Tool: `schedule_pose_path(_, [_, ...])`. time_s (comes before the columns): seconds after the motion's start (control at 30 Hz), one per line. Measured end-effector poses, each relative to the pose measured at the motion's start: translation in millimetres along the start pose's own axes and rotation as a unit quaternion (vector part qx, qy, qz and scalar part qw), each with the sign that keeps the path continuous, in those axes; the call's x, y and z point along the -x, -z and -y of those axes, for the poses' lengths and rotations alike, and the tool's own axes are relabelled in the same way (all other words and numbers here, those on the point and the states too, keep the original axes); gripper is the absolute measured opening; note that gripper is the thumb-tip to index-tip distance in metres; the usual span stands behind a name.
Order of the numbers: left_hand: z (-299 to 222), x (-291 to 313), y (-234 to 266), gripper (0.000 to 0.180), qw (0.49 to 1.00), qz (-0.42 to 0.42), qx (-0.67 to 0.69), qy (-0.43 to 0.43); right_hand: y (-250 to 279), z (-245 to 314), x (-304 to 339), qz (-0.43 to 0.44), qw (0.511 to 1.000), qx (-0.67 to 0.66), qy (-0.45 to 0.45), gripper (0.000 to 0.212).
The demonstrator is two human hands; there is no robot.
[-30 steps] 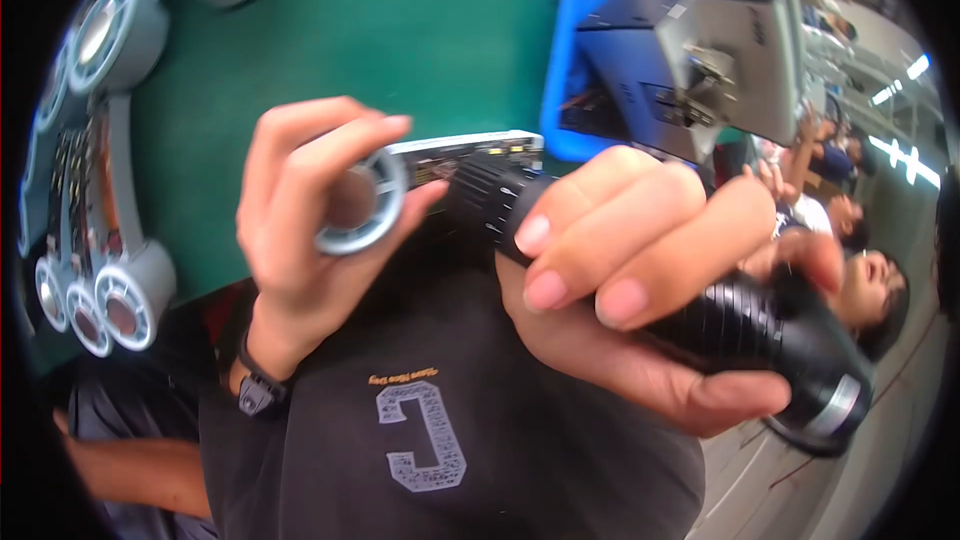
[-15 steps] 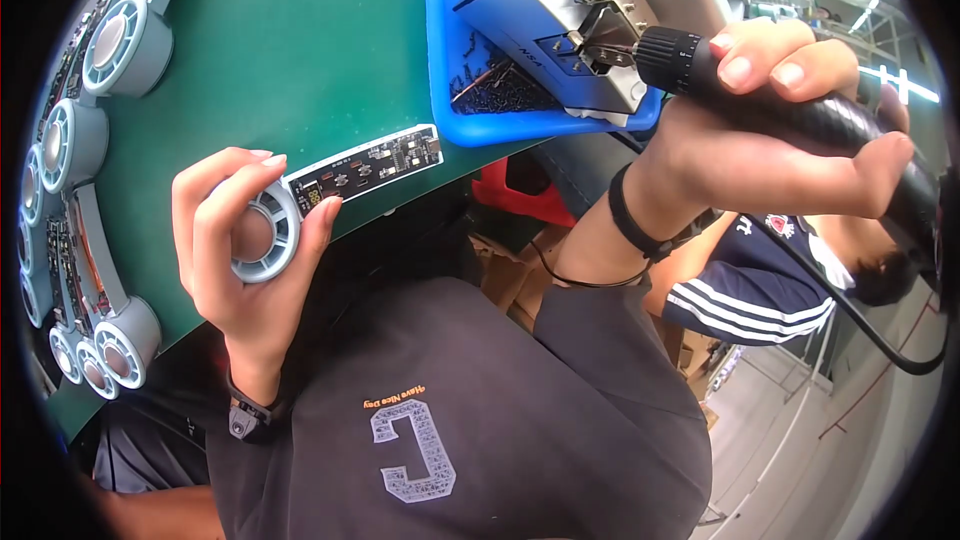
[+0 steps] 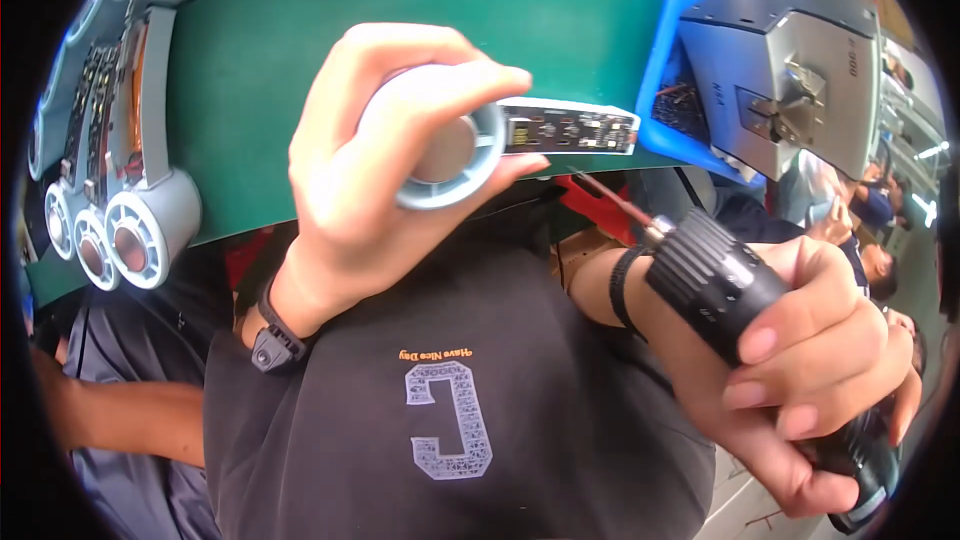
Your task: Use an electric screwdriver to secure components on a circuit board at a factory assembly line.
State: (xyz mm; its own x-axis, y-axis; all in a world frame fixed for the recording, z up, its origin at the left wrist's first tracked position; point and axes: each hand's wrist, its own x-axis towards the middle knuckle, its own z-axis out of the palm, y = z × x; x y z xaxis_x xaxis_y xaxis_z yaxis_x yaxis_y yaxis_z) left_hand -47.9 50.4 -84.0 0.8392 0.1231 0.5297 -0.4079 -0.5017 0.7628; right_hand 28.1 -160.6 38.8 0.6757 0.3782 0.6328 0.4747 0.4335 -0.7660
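My left hand [image 3: 350,170] is closed around the round head of a light-blue device housing [image 3: 432,195]. A strip-shaped handle extends to the right from that head, with a black circuit board [image 3: 570,128] exposed in it. In my right hand [image 3: 830,350] is a black electric screwdriver [image 3: 715,280], gripped by its body. Its long thin bit points up and left, the tip just below the board and apart from it. Whether a screw sits on the tip is too small to tell.
A grey screw feeder [image 3: 780,70] stands in a blue tray [image 3: 660,60] with dark screws at the right. Several similar light-blue housings [image 3: 155,230] line the green table [image 3: 260,70] on the left. Other people [image 3: 840,210] are beyond the feeder.
My right hand has brought the screwdriver from the feeder down and toward the board. The left hand has moved right and up in the picture with the housing. The view has shifted too.
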Motion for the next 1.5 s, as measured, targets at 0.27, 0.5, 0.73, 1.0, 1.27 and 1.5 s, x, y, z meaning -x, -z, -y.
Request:
schedule_pose_path(0.27, [-0.2,-0.2,-9.9,0.058,1.0,-0.02,0.008,-0.008,-15.7,-8.2,3.5,0.078,0.994,0.046,-0.062,0.055])
schedule_pose_path(0.5, [0.0,1.3,-10.3,0.059,1.0,-0.021,0.006,-0.009,-31.3,-23.5,-1.0,0.097,0.994,0.01,-0.049,0.061])
schedule_pose_path(0.73, [-6.1,0.0,1.5,0.06,1.0,0.006,-0.016,0.021,-41.6,-34.7,4.5,0.083,0.996,0.012,0.005,0.061])
schedule_pose_path(1.0, [-36.1,-18.7,20.2,0.064,0.992,0.08,-0.089,0.049,-51.7,-38.5,-1.9,-0.038,0.996,-0.057,0.051,0.061])
schedule_pose_path(1.27, [-22.1,-64.9,-6.9,0.053,0.945,-0.018,-0.328,0.008,-52.3,-12.3,24.2,-0.28,0.934,-0.057,0.213,0.06])
schedule_pose_path(1.5, [-23.3,-80.5,18.3,0.038,0.927,-0.025,-0.373,-0.027,-25.8,-21.4,37.1,-0.323,0.936,-0.017,0.14,0.054])
